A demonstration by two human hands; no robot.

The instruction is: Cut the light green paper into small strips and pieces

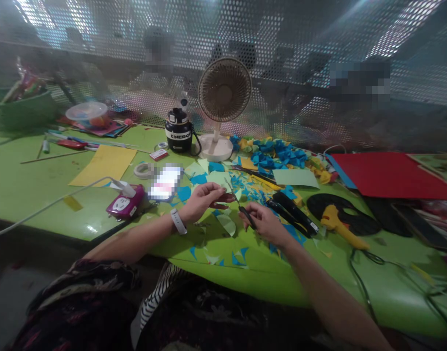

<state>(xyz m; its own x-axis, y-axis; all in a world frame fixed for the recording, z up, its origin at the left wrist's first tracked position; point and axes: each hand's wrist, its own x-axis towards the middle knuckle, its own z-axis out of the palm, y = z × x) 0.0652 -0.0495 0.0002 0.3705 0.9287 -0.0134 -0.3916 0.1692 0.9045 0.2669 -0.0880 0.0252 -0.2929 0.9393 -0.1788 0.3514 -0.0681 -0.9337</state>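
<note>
My left hand [201, 200], with a white wristband, is pinched on a small pale green piece of paper [227, 223] above the green table [29, 180]. My right hand [265, 223] is closed round the dark handles of a pair of scissors [240, 202], whose blades point up and left toward the left hand. Blue and pale green paper scraps [223, 256] lie on the table under and before both hands.
A small white fan [221, 105] and a black jar [178, 131] stand behind. A phone [165, 183], tape roll [143, 170], yellow sheet [104, 165] and pink power strip [124, 204] lie left. Yellow glue gun [338, 224], red sheet [388, 174] and folded blue paper pile [278, 155] lie right.
</note>
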